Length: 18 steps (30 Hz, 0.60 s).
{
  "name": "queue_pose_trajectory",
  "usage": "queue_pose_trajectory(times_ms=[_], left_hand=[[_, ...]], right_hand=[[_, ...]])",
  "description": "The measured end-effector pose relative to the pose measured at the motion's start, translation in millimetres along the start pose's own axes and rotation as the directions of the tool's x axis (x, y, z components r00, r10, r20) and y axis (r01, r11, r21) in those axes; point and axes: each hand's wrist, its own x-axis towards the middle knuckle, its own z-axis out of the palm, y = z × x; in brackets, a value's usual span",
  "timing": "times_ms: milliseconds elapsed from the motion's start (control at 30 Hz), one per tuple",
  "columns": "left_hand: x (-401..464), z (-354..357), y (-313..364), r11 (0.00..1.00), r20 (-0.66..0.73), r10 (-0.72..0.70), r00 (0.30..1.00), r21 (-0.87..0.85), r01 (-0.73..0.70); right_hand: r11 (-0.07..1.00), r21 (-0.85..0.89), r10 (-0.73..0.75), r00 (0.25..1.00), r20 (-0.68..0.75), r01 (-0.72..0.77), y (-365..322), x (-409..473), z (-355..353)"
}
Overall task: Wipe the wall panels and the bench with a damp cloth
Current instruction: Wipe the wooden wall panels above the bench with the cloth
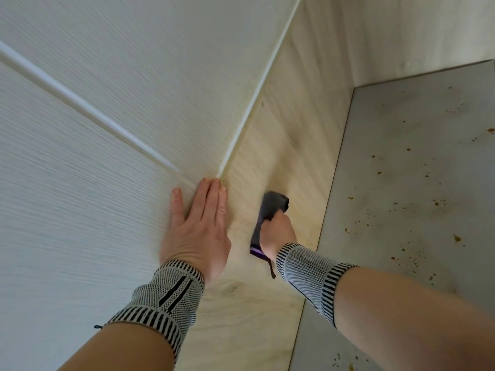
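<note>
The wall panels point(93, 135) fill the left of the view, pale and finely ribbed, with a white trim strip point(85, 105) running diagonally across them down toward the corner where they meet the desk. The left hand point(197, 223) lies flat against the panels just left of that corner, its fingers point(214, 199) straight and together, the thumb spread out to the left, gripping nothing; the fingertips reach the lower end of the corner strip point(257, 89), a second white trim line along the joint between the panels and the desk. A black-and-white knitted wrist band point(163, 298) wraps the left wrist. Just right of the left hand runs the desk point(294, 116), a light wood-grain surface stretching away from the viewer along the panels. The right hand point(277, 231) is on the desk, near the left hand but apart from it, its fingers curled around a dark cloth point(270, 207) that it presses against the wood; the cloth is blurred, and a purple edge and a dangling dark loop show at its near end by the wrist. A matching knitted band point(308, 269) covers the right wrist. Right of the desk lies the grey floor point(417, 183), sprinkled with small brown spots.
</note>
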Motion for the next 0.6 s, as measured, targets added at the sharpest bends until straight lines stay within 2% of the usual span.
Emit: queue_pose_trajectory(times_ms=[33, 67, 167, 233, 267, 333, 367, 400, 433, 467, 533, 600], left_hand=[[0.5, 0.6, -0.1, 1.0, -0.002, -0.001, 1.0, 0.0, 0.001], [0.8, 0.3, -0.2, 1.0, -0.001, 0.0, 1.0, 0.001, 0.0], [1.5, -0.7, -1.1, 1.0, 0.019, 0.007, 1.0, 0.005, -0.007], [1.3, 0.3, -1.3, 1.0, 0.015, 0.008, 1.0, 0.012, -0.008], [0.9, 0.9, -1.2, 1.0, 0.0, 0.007, 1.0, 0.021, -0.007], [0.0, 1.6, -1.3, 0.999, -0.013, 0.009, 1.0, 0.033, -0.008], [-0.6, 1.7, -1.0, 0.999, -0.012, 0.011, 1.0, 0.037, -0.011], [-0.4, 1.8, -1.1, 0.999, -0.017, 0.013, 1.0, 0.038, -0.012], [0.6, 2.4, -1.8, 0.999, -0.024, 0.013, 1.0, 0.037, -0.013], [0.8, 3.1, -2.1, 0.999, -0.023, 0.016, 1.0, 0.037, -0.015], [1.8, 4.6, -2.7, 0.999, -0.021, 0.023, 1.0, 0.05, -0.022], [1.3, 5.8, -2.9, 0.998, -0.029, 0.03, 0.999, 0.063, -0.028]], right_hand=[[1.0, -0.031, -0.001, 1.0, -0.011, 0.001, -5.2, -2.1, 0.6], [0.996, -0.041, -0.08, 0.996, -0.044, 0.078, -11.9, -7.7, 4.6], [0.904, 0.025, -0.421, 0.899, -0.117, 0.427, -14.6, -34.9, 21.0], [0.871, 0.038, -0.484, 0.868, -0.115, 0.49, 1.6, -38.3, 24.5], [0.902, 0.03, -0.427, 0.9, -0.089, 0.431, 10.9, -32.0, 21.1], [0.987, -0.02, -0.157, 0.987, -0.019, 0.157, 20.1, -17.4, 10.5], [0.998, -0.057, -0.041, 0.999, -0.001, 0.041, 19.9, -13.9, 6.8], [0.997, -0.08, -0.017, 1.0, -0.01, 0.016, 16.6, -14.1, 7.4], [0.994, -0.075, -0.088, 0.995, -0.048, 0.085, 9.5, -18.6, 10.2], [0.976, -0.043, -0.217, 0.972, -0.09, 0.214, 2.8, -27.0, 15.5], [0.885, 0.046, -0.457, 0.882, -0.112, 0.464, -1.9, -49.1, 26.3], [0.841, 0.054, -0.531, 0.841, -0.106, 0.538, 9.0, -52.4, 30.4]])
